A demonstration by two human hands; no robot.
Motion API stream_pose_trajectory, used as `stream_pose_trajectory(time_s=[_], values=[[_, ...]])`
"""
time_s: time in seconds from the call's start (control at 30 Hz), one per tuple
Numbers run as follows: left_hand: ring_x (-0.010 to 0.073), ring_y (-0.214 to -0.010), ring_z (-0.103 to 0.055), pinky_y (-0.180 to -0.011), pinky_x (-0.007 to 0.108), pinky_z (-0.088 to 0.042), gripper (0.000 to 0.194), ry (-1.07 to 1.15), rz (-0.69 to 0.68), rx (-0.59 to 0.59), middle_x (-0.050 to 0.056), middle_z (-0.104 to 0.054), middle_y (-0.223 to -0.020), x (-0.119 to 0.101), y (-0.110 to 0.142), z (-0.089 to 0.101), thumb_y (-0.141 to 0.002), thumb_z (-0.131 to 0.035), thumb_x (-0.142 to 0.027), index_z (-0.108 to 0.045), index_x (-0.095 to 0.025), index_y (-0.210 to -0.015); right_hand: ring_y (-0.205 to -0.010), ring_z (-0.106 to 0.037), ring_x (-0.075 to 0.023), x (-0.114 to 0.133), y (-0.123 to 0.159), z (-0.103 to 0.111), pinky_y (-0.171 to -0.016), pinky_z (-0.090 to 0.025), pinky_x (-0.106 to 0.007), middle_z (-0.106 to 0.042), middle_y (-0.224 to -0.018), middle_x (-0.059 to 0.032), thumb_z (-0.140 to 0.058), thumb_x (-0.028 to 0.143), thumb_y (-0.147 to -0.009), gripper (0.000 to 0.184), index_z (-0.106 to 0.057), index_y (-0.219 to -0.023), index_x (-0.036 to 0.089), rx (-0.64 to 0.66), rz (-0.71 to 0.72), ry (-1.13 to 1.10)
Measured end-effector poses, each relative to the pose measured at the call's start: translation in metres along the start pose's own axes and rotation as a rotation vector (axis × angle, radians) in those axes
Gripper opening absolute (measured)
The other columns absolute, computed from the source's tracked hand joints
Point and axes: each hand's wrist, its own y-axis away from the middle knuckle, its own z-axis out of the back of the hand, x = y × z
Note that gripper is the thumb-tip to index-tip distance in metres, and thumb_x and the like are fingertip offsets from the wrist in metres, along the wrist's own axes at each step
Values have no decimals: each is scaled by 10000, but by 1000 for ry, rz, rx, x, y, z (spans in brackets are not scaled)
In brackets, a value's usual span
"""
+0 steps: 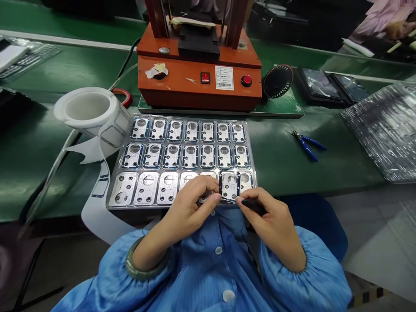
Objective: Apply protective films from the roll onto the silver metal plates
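Note:
A small silver metal plate (230,187) with round holes and a dark blue border strip is raised over the front row of a clear plastic tray (109,203). My left hand (192,201) pinches its left edge between thumb and fingers. In my right hand (270,221) is a slim black tool (254,206), mostly hidden by the fingers, whose kind I cannot make out. The right fingertips are at the plate's lower right corner. Similar plates fill the tray's rows; those at the back carry blue borders, while several front-left ones look plain silver.
Behind the tray stands an orange press machine (198,93). A roll of white backing with frame-shaped stickers (87,108) is at left, its strip hanging down. Blue-handled pliers (307,145), black trays (321,86) and stacked clear plastic (386,130) lie right. Another person's hand (398,30) shows far right.

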Motion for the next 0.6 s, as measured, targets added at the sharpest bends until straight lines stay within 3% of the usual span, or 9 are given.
stream_pose_trajectory(time_s=[0.13, 0.33, 0.6], values=[[155, -959, -572, -832, 291, -458, 35, 136, -30, -60, 56, -602, -1011, 6, 6, -2, -902, -484, -194, -516, -207, -911, -567, -583, -79, 5, 1, -10, -534, -442, -157, -640, -678, 61, -621, 224, -830, 44, -609, -789, 212, -5, -10, -154], [178, -1105, -531, -960, 339, -434, 70, 170, -96, -174, 78, -484, -1210, 12, 11, -4, -872, -522, -141, -536, -202, -902, -588, -584, -74, 3, 1, -28, -558, -458, -145, -625, -661, 71, -637, 204, -815, 44, -603, -792, 219, -141, 10, -195], [170, -1092, -536, -951, 344, -456, 129, 59, -152, -289, 82, -514, -1157, 12, 12, -6, -878, -484, -103, -555, -186, -947, -679, -587, -106, -4, 1, -41, -612, -477, -205, -623, -767, 35, -605, 143, -842, 92, -585, -863, 230, -260, 215, -76]])
